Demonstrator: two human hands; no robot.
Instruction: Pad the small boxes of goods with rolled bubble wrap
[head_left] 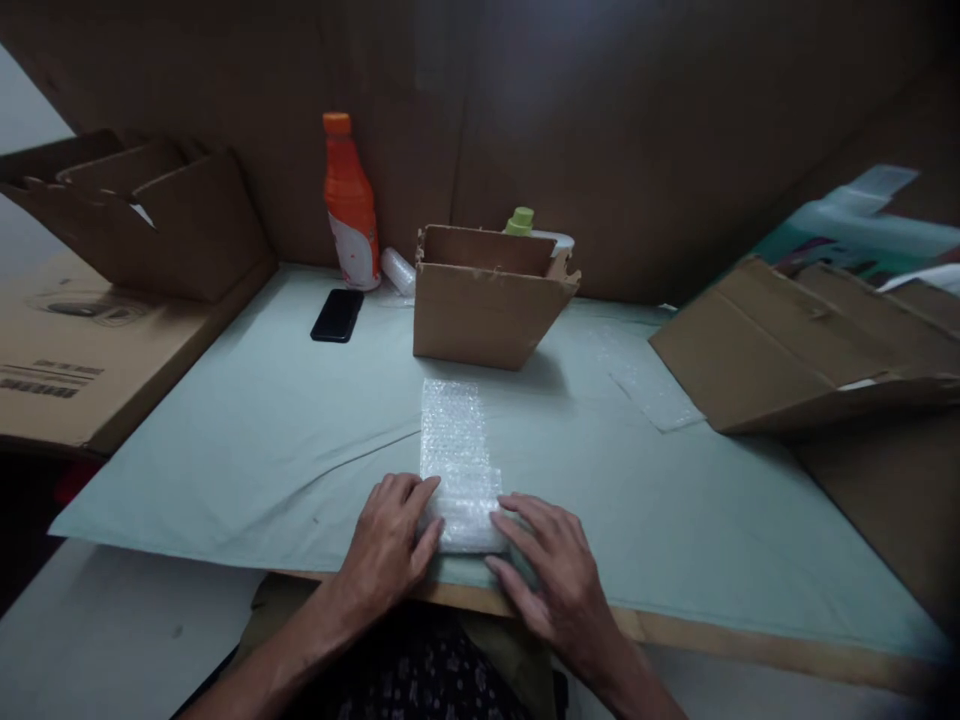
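A strip of clear bubble wrap [454,430] lies lengthwise near the front edge of the table, its near end folded into a flat, thicker bundle. My left hand [394,530] grips the left edge of that folded end, index finger on top and thumb lower down. At the opposite edge, my right hand [551,560] has its fingertips on the bundle and its thumb at the near corner, fingers curved around it. Whether anything is wrapped inside the bundle I cannot tell.
Beyond the strip stands an open cardboard box [480,315]. Behind it are an orange bottle [351,205] and a black phone [337,315]. Flat bubble wrap [652,390] lies by the right cardboard box [780,340]. Another open box [172,230] sits on a large carton [112,350] at left.
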